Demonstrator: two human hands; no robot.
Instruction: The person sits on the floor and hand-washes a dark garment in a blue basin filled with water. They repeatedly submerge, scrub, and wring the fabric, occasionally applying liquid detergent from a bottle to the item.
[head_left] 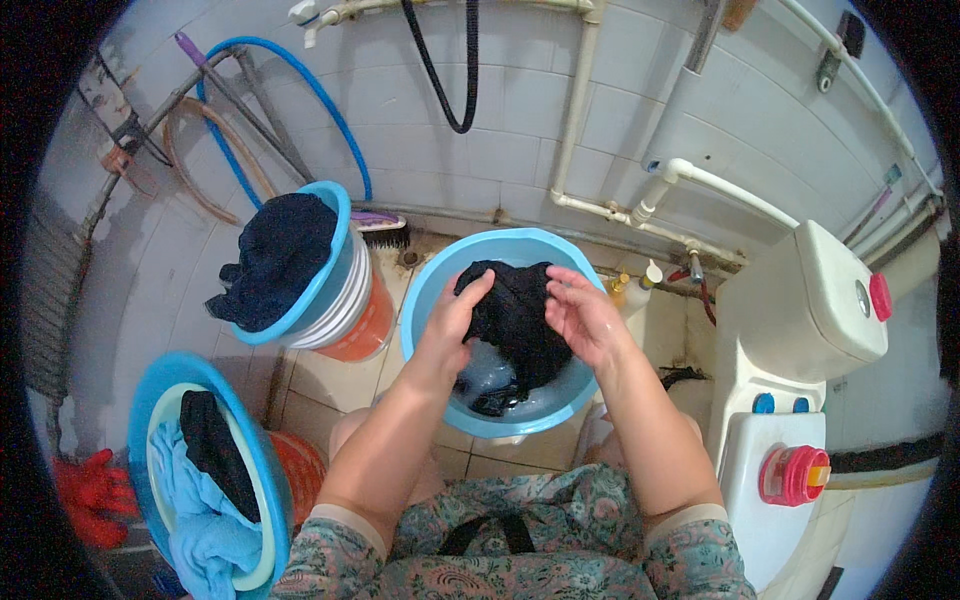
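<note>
A wet black cloth [520, 315] is stretched between my two hands over a light blue basin [425, 278]; its lower end hangs into the water. My left hand [457, 318] grips the cloth's left side, thumb on top. At the upper right corner of the cloth, my right hand [588, 312] has its fingers bent against the fabric, holding it loosely. Cloudy water [487, 368] shows in the basin below the cloth. The fingertips behind the fabric are hidden.
Left of the basin, a blue basin of dark clothes [285, 255] sits on an orange-and-white bucket [360, 320]. Nearer, another blue basin [150, 385] holds a blue towel [190, 500] and dark cloth. Pump bottles [638, 290] stand behind right; a toilet [790, 310] is at right.
</note>
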